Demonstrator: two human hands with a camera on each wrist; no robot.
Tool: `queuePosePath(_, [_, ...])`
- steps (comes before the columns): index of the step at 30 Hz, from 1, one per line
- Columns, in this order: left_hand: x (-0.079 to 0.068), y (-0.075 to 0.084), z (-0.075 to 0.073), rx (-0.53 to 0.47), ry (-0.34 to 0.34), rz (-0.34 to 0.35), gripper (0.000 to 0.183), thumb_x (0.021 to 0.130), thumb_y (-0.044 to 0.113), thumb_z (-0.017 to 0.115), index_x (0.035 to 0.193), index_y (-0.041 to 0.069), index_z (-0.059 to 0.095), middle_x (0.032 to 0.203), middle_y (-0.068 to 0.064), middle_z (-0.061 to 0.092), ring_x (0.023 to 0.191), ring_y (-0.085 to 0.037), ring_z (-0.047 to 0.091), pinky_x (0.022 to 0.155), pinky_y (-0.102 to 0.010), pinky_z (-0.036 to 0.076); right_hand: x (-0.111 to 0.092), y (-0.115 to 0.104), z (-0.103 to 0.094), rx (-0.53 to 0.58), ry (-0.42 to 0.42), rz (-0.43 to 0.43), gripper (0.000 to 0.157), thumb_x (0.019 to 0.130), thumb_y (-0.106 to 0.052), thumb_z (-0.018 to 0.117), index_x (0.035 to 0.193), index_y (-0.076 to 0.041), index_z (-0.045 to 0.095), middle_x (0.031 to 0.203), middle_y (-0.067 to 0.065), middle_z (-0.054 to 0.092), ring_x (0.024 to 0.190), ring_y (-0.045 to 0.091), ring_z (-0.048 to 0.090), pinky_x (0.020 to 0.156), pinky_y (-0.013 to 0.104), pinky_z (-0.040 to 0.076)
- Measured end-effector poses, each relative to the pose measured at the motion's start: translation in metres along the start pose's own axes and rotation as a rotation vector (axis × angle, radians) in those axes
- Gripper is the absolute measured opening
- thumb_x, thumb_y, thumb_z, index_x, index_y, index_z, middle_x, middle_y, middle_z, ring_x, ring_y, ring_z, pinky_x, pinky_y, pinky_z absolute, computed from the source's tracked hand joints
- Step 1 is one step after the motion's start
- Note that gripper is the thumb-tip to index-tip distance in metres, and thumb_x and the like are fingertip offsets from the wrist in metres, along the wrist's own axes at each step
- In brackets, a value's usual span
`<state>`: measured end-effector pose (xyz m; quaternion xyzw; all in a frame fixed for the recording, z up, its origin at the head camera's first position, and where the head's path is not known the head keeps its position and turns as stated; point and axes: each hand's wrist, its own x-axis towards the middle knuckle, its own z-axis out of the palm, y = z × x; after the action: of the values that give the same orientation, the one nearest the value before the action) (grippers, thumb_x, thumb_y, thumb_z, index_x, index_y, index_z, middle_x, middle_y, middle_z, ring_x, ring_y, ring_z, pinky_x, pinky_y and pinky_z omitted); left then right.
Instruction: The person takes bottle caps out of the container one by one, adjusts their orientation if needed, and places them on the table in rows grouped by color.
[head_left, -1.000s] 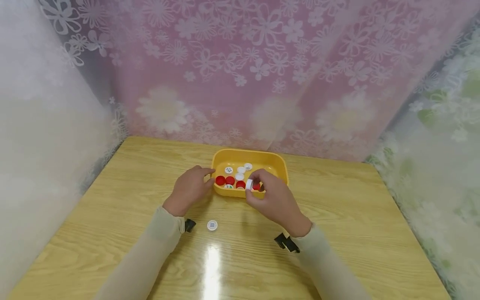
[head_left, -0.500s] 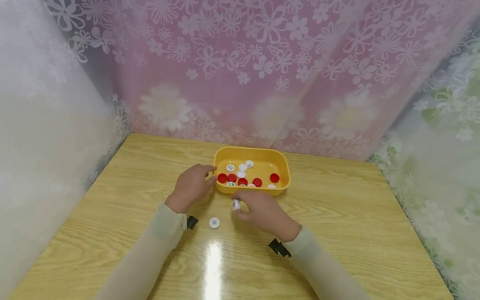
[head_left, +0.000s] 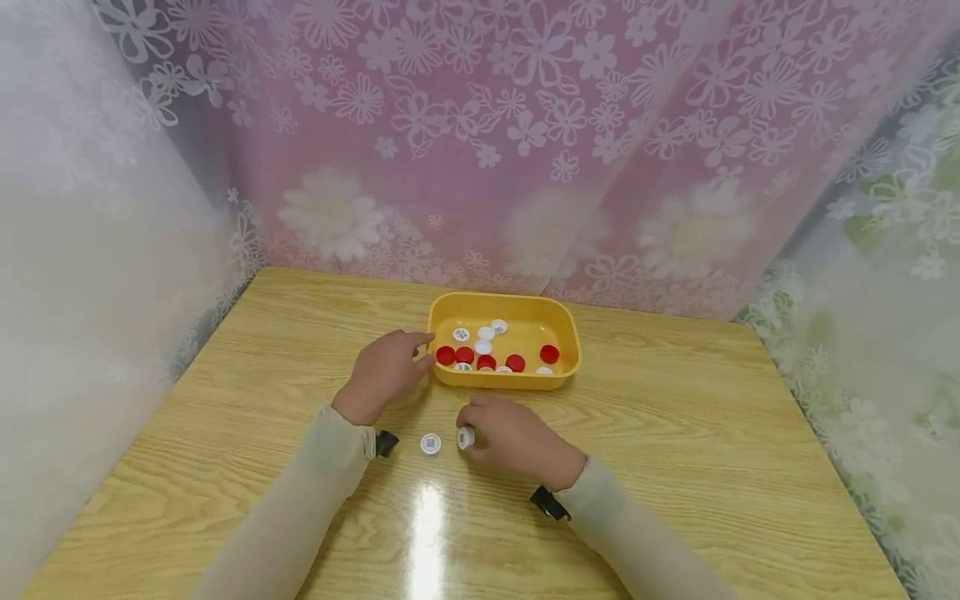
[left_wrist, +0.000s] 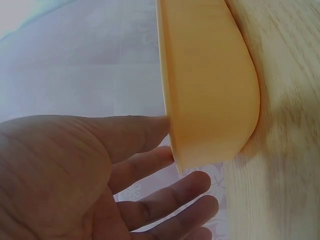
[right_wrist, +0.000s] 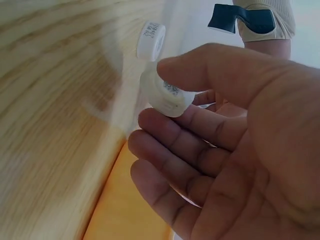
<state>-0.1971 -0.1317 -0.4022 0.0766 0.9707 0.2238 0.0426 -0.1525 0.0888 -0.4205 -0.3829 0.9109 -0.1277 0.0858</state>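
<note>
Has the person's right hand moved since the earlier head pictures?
Yes. Judged against the yellow rectangular plastic tray, the right hand has moved from the near side toward the viewer and slightly left; it holds a white round piece.

This is a little nook with flowery cloth on three sides, but I can't tell if it is in a home or some other place. At the back hangs a pink cloth [head_left: 450,92] with white flowers. On the left is a pale cloth [head_left: 90,333], and on the right a whitish cloth [head_left: 892,333] with green leaves. Between them is a yellowish tabletop [head_left: 697,417] with wood lines and a bright shine [head_left: 426,542].
</note>
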Motion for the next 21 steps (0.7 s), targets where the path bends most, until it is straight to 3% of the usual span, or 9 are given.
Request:
queuePosePath(5, [-0.0007,0.0015,-0.0016,0.021,-0.014,0.006,0.047,0.104,0.032,0.064,0.147,0.015,0.06,0.142,-0.013,0.063,0.131,-0.035,0.058,0.102,-0.052,0.05,0.0009,-0.0009,0.0009,0.047,-0.051,0.05,0.018,0.093,-0.029,0.079,0.106,-0.018,0.073,0.091,-0.01,0.069,0.075,0.008,0.057,0.077,0.028,0.052])
queuePosePath(14, [-0.0022,0.0017,0.0003,0.017,-0.028,0.006,0.049,0.103,0.031,0.064,0.149,0.015,0.057,0.131,-0.011,0.069,0.117,-0.029,0.065,0.093,-0.047,0.054,0.0001,0.0,0.0068,0.041,-0.036,0.086,0.016,0.093,-0.031,0.08,0.096,-0.019,0.07,0.083,-0.011,0.061,0.073,0.009,0.053,0.073,0.026,0.049])
queuePosePath(21, [-0.0027,0.0018,-0.0009,-0.009,-0.018,-0.003,0.046,0.106,0.029,0.059,0.149,0.015,0.057,0.145,-0.011,0.061,0.133,-0.034,0.057,0.106,-0.052,0.047,0.0011,-0.0002,0.0066,0.052,-0.032,0.097,0.015,0.093,-0.03,0.078,0.094,-0.019,0.068,0.082,-0.01,0.057,0.072,0.009,0.052,0.071,0.025,0.048])
